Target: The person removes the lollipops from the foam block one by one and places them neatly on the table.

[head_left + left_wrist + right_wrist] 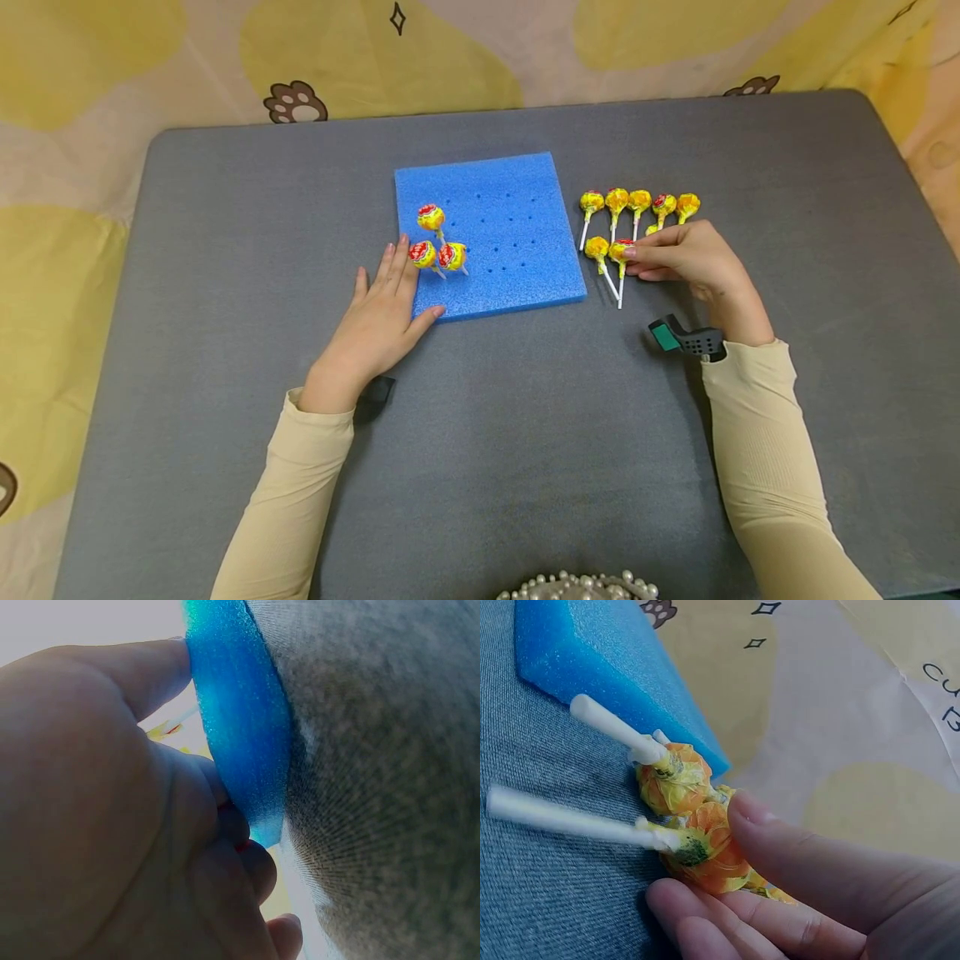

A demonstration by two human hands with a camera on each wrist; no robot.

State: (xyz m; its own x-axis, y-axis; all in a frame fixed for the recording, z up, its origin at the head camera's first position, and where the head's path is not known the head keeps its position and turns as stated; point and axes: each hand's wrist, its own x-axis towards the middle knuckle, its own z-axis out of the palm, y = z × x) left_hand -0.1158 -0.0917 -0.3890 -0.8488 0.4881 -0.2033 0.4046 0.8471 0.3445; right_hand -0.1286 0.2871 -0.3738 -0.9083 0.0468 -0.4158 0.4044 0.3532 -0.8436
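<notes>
A blue foam board (517, 283) with rows of small holes lies on the grey table. Three yellow-and-red wrapped lollipops (431, 217) stand in its left part, their sticks down in the foam. My left hand (378, 321) rests flat at the board's lower left corner, fingers extended and thumb along the front edge. To the right of the board, my right hand (693, 260) pinches a lollipop (709, 851) by its wrapped head between thumb and fingers, its white stick pointing toward me. Another lollipop (597, 248) lies right beside it, the sticks nearly meeting at their ends.
Behind the right hand lies a row of several more lollipops (617, 200), sticks toward me. A dark wrist device (686, 337) sits at the right wrist. A patterned cloth (450, 50) hangs beyond the table's far edge. A pearl-beaded item (581, 587) shows at the bottom.
</notes>
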